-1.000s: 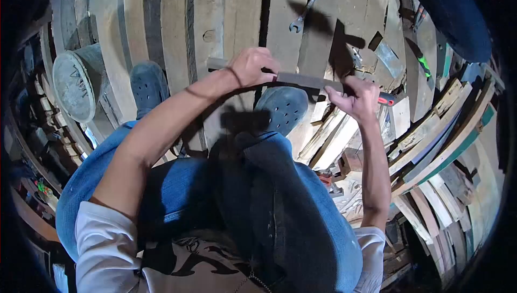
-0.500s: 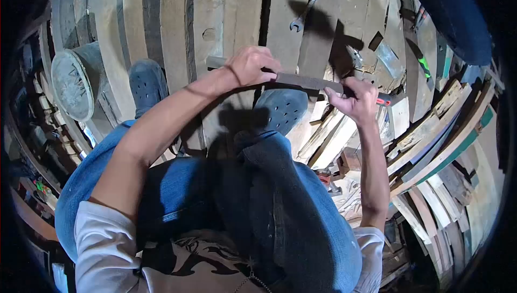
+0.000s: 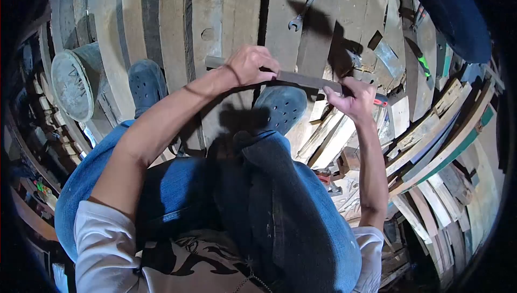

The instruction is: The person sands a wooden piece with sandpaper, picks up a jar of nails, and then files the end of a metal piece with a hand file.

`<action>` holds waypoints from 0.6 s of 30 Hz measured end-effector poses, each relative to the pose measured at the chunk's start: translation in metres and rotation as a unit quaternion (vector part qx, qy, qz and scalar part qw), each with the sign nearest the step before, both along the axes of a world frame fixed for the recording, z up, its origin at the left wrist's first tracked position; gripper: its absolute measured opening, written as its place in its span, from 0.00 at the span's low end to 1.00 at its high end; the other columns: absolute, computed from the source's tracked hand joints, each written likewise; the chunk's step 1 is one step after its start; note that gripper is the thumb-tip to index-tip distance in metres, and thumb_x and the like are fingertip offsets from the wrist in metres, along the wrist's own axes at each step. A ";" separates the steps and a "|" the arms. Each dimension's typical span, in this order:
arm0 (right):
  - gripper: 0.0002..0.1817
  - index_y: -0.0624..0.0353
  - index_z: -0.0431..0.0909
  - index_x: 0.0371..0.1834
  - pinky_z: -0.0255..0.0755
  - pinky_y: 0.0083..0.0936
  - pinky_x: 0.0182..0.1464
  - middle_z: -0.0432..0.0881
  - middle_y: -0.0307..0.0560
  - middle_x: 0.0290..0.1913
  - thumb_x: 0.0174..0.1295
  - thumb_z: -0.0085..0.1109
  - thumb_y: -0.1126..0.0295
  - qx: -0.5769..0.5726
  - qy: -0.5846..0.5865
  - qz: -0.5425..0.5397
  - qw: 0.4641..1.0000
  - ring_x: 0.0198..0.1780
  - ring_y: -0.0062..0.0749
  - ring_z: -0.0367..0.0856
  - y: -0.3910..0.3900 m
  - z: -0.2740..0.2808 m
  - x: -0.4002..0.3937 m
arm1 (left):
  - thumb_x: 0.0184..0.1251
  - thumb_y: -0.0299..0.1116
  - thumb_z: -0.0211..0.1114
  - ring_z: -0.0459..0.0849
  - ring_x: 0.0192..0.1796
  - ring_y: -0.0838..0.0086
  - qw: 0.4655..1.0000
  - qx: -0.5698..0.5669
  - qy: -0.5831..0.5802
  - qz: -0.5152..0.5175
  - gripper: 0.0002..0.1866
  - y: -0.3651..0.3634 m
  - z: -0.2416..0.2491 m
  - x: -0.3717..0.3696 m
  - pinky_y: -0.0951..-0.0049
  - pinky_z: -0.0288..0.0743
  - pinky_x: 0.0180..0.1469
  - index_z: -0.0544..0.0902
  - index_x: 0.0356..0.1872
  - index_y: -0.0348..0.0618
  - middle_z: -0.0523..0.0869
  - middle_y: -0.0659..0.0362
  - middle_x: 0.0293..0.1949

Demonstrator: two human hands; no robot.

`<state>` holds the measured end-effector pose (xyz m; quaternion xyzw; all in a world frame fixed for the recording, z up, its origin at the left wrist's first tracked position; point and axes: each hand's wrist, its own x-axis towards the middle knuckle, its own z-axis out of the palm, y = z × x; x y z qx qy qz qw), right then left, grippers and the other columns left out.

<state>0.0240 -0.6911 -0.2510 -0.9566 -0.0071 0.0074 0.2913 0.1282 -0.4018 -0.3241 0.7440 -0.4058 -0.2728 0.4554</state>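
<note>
My left hand (image 3: 251,67) is closed around the left part of a long flat grey-brown bar (image 3: 304,80), which looks like a file. One pale end of the bar juts out left of that hand. At the bar's right end, my right hand (image 3: 356,98) is closed on it, thumb stretched along the near side. A red and black tip (image 3: 380,100) shows just right of my right hand. The bar lies roughly level across the view, above a clog-style shoe (image 3: 281,109) on my foot.
A wrench (image 3: 307,3) lies on the wooden planks (image 3: 242,13) ahead. A round bucket (image 3: 72,86) stands at the left, near the other shoe (image 3: 146,84). Wood offcuts (image 3: 447,131) pile up at the right, and a green-handled tool (image 3: 424,67) lies behind them. Dark blue cloth (image 3: 452,13) hangs at the upper right.
My right hand and the right end of the bar have shifted very slightly left. My left hand has hardly moved, and both hands keep their hold.
</note>
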 end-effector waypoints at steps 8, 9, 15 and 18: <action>0.24 0.58 0.79 0.15 0.71 0.33 0.21 0.76 0.46 0.14 0.42 0.76 0.48 -0.082 0.072 0.006 0.994 0.16 0.41 0.78 0.001 -0.004 -0.009 | 0.47 0.25 0.75 0.88 0.40 0.63 1.000 -0.030 -0.006 0.008 0.11 -0.001 -0.003 0.000 0.66 0.83 0.44 0.90 0.35 0.41 0.91 0.55 0.36; 0.23 0.58 0.80 0.16 0.71 0.33 0.22 0.77 0.46 0.14 0.41 0.77 0.49 -0.075 0.083 0.003 0.994 0.16 0.40 0.78 0.001 -0.002 -0.009 | 0.47 0.25 0.75 0.88 0.40 0.63 0.999 -0.033 -0.007 0.008 0.11 -0.004 -0.004 0.001 0.66 0.83 0.44 0.90 0.35 0.41 0.91 0.55 0.36; 0.24 0.58 0.78 0.15 0.70 0.33 0.21 0.75 0.46 0.13 0.41 0.77 0.49 -0.039 0.048 -0.001 0.998 0.16 0.40 0.77 0.001 -0.001 -0.006 | 0.48 0.26 0.74 0.88 0.39 0.63 1.000 -0.022 -0.004 0.007 0.10 -0.001 -0.003 -0.001 0.66 0.83 0.43 0.90 0.35 0.41 0.91 0.56 0.36; 0.22 0.59 0.78 0.16 0.70 0.31 0.21 0.75 0.46 0.13 0.41 0.78 0.53 -0.084 0.048 0.021 0.995 0.16 0.38 0.77 -0.002 -0.005 -0.003 | 0.48 0.26 0.75 0.88 0.39 0.64 0.999 -0.042 -0.018 0.004 0.11 -0.002 -0.002 0.003 0.66 0.84 0.43 0.90 0.35 0.41 0.91 0.56 0.36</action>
